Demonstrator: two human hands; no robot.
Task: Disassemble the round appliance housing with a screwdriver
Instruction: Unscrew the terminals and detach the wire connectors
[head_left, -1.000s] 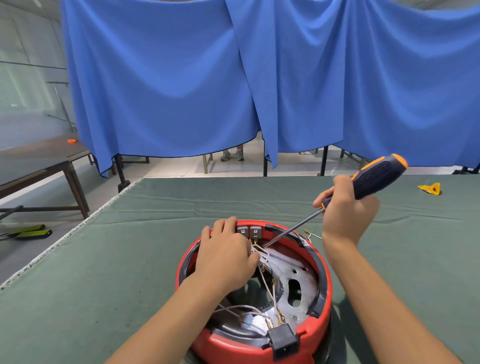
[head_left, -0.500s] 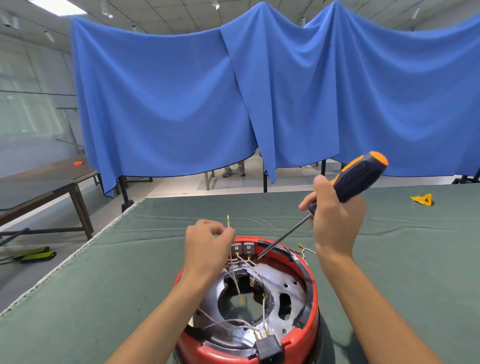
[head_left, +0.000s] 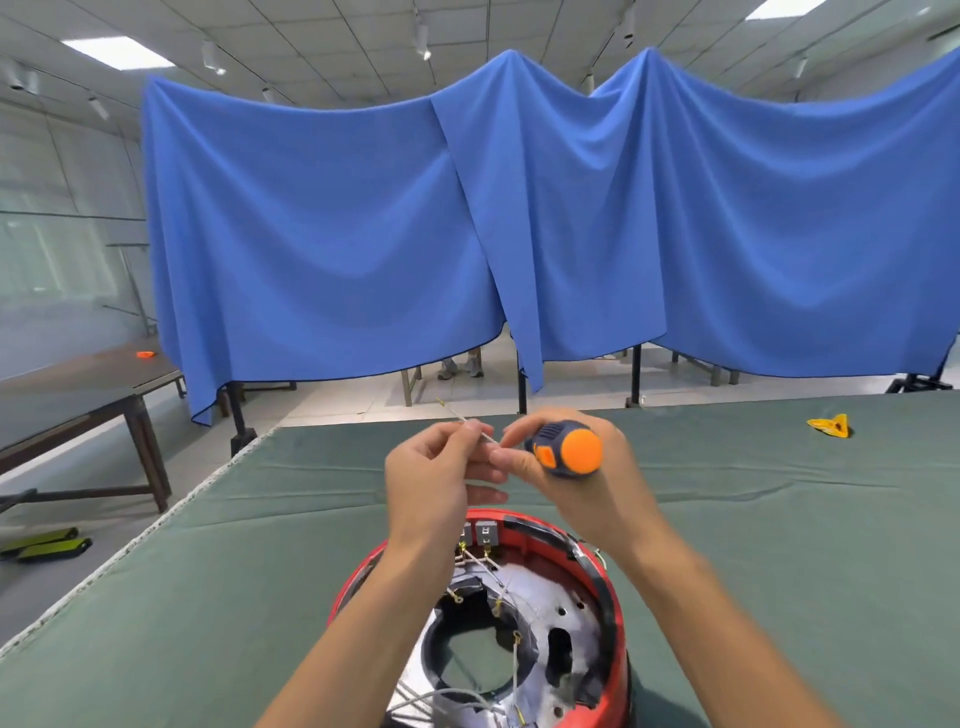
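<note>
Both hands have risen off the housing since half a second ago and now meet in the air above its far rim. At that earlier moment the left hand was lifting a wire just above the housing and the screwdriver shaft pointed down into it; now the screwdriver's butt end faces the camera.

Left hand (head_left: 441, 478): fingers curled, thumb and fingertips pinching a thin pale wire (head_left: 464, 417) that slants up and to the left away from the fingers.

Right hand (head_left: 582, 467): wrapped round the handle of the screwdriver (head_left: 569, 448), a dark blue handle with an orange end cap. The right thumb and forefinger also reach to the wire, next to the left fingertips. The shaft is hidden behind the hand.

Round red housing (head_left: 615, 613): stands on the desk (head_left: 208, 597) at the near edge, between the forearms, open side up. Inside it are a grey metal plate (head_left: 540, 613) with cut-outs, several thin wires with yellow terminals, and two small grey connector blocks (head_left: 485, 532) at the far rim.

Desk surface: green cloth. A small yellow part (head_left: 829, 425) lies near the far right corner, well apart from the housing.

Beyond the far edge hangs a blue curtain (head_left: 322, 234). A dark wooden table (head_left: 78, 400) stands to the left.
</note>
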